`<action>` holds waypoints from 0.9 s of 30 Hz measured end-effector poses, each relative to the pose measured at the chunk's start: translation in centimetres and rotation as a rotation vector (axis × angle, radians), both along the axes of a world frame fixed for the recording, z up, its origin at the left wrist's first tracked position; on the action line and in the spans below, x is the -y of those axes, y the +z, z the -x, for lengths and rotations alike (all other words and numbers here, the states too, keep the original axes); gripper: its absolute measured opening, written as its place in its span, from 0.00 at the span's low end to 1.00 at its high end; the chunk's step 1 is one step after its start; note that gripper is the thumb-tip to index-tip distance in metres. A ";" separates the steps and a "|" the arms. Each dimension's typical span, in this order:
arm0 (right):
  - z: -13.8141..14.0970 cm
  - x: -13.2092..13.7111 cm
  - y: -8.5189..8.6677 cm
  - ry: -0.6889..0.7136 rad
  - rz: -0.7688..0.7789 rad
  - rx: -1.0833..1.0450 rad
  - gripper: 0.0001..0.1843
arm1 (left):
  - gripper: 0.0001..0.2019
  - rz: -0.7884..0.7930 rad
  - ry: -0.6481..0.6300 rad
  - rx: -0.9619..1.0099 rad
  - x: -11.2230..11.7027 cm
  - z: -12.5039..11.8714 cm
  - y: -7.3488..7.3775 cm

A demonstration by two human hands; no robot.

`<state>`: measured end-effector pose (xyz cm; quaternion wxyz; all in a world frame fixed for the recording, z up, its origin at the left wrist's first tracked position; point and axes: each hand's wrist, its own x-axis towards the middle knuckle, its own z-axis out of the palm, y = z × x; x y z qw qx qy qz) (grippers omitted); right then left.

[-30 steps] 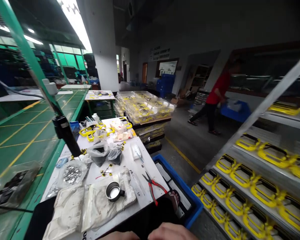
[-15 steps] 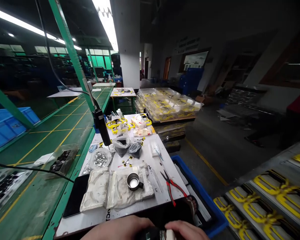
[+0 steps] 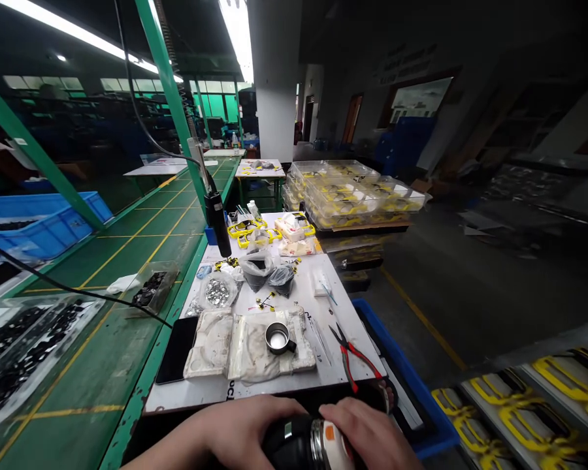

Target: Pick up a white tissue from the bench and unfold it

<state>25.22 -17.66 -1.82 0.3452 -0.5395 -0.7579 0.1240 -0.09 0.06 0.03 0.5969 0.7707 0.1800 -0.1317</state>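
At the bottom of the head view, my left hand (image 3: 240,427) is wrapped around the black body of a thermos flask (image 3: 294,447), lying sideways with its steel neck ring to the right. My right hand (image 3: 370,431) grips the white stopper (image 3: 336,450) at the flask's neck; an orange mark shows on it. Whether the stopper is loose I cannot tell. Beyond my hands, a black cup with a steel inside (image 3: 277,339) stands on the right half of a dirty white foam tray (image 3: 255,365). The flask's lower end is cut off by the frame.
Red-handled pliers (image 3: 347,356) and tweezers (image 3: 320,339) lie right of the tray, a black tablet (image 3: 176,352) left. Behind are a bag of metal discs (image 3: 217,292) and bags of dark parts (image 3: 256,271). An electric screwdriver (image 3: 219,225) hangs above. A blue crate (image 3: 396,359) borders the table.
The view has shifted, so the table appears further right and slightly higher. Both hands and the flask have come further up into the frame, still gripping flask and stopper.
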 end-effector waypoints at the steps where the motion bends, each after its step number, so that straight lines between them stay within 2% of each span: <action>1: 0.2 -0.7 0.0 0.066 -0.135 0.058 0.20 | 0.58 0.009 0.002 0.007 0.0 0.1 0.1; 3: 0.9 -2.2 0.4 0.174 -0.304 0.150 0.25 | 0.58 0.025 -0.005 0.018 -0.1 0.2 0.3; 5: 1.7 -3.4 1.1 0.186 -0.341 0.195 0.32 | 0.57 0.042 0.016 0.032 -0.1 0.6 0.5; 7: 2.6 -4.3 1.9 0.140 -0.308 0.198 0.36 | 0.55 0.061 0.082 0.053 0.1 1.3 0.7; 13: 4.9 -5.9 2.9 0.099 -0.227 0.127 0.31 | 0.51 -0.027 0.275 0.096 1.7 4.2 0.7; 17: 6.0 -7.0 3.4 0.127 -0.211 0.120 0.31 | 0.55 -0.091 0.329 0.099 2.2 5.6 -0.1; 19: 6.2 -7.8 3.5 0.122 -0.201 0.068 0.35 | 0.58 -0.104 0.384 0.116 2.1 6.2 -0.7; 22: 5.9 -9.2 2.5 0.078 -0.102 -0.123 0.47 | 0.60 -0.127 0.500 0.173 1.7 7.3 -1.7; 24: 5.5 -10.4 1.0 -0.048 -0.019 -0.205 0.44 | 0.61 -0.111 0.570 0.191 1.5 8.4 -2.2; 27: 4.9 -12.1 -2.0 -0.291 0.085 -0.091 0.37 | 0.63 -0.041 0.687 0.199 1.3 10.0 -2.6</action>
